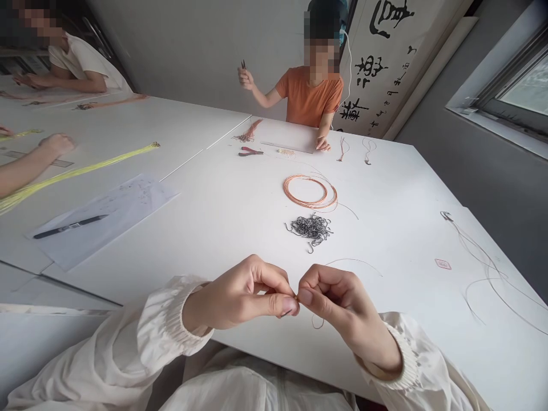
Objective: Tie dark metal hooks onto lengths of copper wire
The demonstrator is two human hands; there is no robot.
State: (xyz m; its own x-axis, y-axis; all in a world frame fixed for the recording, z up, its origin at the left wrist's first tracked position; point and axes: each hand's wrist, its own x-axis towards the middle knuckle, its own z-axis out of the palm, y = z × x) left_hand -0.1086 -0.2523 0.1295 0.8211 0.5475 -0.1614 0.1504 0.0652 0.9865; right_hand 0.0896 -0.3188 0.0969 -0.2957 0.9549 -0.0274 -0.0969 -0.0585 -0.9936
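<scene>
My left hand (248, 294) and my right hand (338, 302) meet fingertip to fingertip above the near edge of the white table (240, 200). Both are closed in a pinch on something tiny between them. A thin wire (355, 261) curves away from my right hand across the table, and a small loop of it shows below the fingers. What exactly sits in the pinch is too small to name. Just beyond my hands lies a pile of small dark metal hooks (310, 227), and past it a coil of copper-coloured wire (310, 191).
Red-handled pliers (249, 151) and a bundle of cut wires (248, 133) lie at the far side, by a person in an orange shirt (310, 94). Paper with a black pen (71, 225) and yellow strands (72, 171) lie left. Loose wires (488, 268) trail at the right edge.
</scene>
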